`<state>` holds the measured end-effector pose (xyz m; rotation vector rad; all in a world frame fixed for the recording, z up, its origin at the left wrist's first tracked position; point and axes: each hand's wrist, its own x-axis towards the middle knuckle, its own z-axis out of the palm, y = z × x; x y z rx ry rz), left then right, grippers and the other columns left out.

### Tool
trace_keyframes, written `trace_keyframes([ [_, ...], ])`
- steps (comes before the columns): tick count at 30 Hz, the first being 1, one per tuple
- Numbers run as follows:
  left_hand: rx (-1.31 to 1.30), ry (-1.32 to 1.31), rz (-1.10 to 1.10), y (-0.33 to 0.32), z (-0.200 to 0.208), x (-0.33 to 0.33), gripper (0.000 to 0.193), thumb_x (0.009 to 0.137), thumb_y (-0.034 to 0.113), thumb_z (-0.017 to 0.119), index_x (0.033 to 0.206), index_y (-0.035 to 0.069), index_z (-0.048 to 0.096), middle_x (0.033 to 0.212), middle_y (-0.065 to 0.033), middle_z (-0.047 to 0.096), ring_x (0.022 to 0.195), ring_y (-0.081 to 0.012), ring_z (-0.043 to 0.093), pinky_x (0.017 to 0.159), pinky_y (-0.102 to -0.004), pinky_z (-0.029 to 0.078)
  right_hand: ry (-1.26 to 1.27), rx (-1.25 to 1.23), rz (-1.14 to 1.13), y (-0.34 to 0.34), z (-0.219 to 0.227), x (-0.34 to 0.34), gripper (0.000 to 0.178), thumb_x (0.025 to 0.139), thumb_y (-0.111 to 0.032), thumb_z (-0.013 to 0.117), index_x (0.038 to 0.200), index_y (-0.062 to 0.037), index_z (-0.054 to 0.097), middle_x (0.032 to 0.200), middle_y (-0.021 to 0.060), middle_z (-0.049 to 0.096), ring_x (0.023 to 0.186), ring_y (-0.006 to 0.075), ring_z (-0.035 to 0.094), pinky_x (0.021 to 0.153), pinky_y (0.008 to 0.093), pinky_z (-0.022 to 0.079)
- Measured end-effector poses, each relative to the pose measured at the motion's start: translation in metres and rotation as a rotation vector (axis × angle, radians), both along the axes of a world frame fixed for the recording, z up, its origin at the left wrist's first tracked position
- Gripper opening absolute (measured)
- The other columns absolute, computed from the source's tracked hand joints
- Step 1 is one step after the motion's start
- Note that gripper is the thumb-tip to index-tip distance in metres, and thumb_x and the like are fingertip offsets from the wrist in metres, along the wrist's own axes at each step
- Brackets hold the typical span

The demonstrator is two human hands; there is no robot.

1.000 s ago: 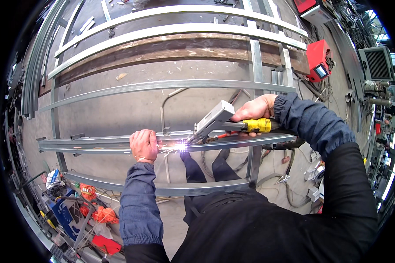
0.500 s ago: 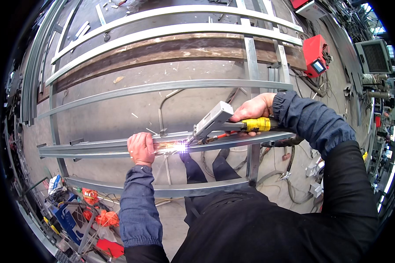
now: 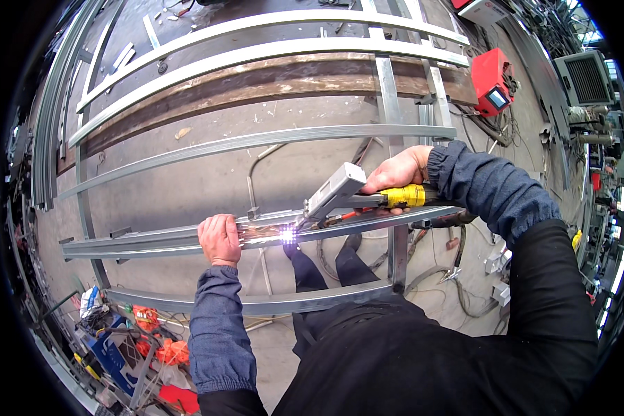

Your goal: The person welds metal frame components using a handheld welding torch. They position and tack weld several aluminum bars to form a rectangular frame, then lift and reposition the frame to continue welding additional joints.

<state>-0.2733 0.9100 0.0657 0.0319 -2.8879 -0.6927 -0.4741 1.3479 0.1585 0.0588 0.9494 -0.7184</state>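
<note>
My right hand (image 3: 397,171) is closed round a welding gun (image 3: 335,193) with a grey boxy head and a yellow collar. Its tip points down and left at a metal rail (image 3: 353,225), where a bright white-violet glow and sparks show. To the left of the glow, my left hand (image 3: 220,239) grips the same rail, fingers curled over the far side and partly hidden. The rail looks like two or more steel profiles lying side by side. It runs left to right across a steel frame (image 3: 388,90).
Further off, a wooden beam (image 3: 256,82) lies under pale rails. A red machine (image 3: 491,80) stands at the right, with cables (image 3: 457,291) on the floor. Orange cloth (image 3: 172,351) and a blue box-like unit (image 3: 111,353) sit at lower left. A crossbar (image 3: 256,304) runs just before my body.
The view has shifted slightly. My left hand still grips the rail and my right hand still holds the gun at nearly the same spot. The spray of sparks looks smaller.
</note>
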Motion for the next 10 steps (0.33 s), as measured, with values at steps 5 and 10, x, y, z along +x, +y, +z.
trace_keyframes([
  [5, -0.014, 0.004, -0.016, -0.003, -0.003, 0.0, 0.028, 0.108, 0.027, 0.056, 0.092, 0.011, 0.073, 0.093, -0.0047, 0.073, 0.095, -0.0288, 0.067, 0.095, -0.0432, 0.046, -0.012, -0.02, -0.03, 0.007, -0.003, 0.002, 0.052, 0.116, -0.057, 0.05, 0.126, -0.0092, 0.068, 0.095, 0.0046, 0.073, 0.073, 0.0154, 0.073, 0.063, 0.0345, 0.063],
  [10, -0.002, -0.006, -0.006, -0.003, -0.002, -0.003, 0.029, 0.108, 0.028, 0.057, 0.092, 0.011, 0.073, 0.094, -0.005, 0.074, 0.096, -0.0284, 0.068, 0.097, -0.0436, 0.046, 0.028, -0.068, -0.049, 0.01, 0.003, 0.009, 0.051, 0.116, -0.054, 0.052, 0.143, -0.0122, 0.063, 0.101, 0.0048, 0.077, 0.073, 0.0174, 0.074, 0.067, 0.0365, 0.065],
])
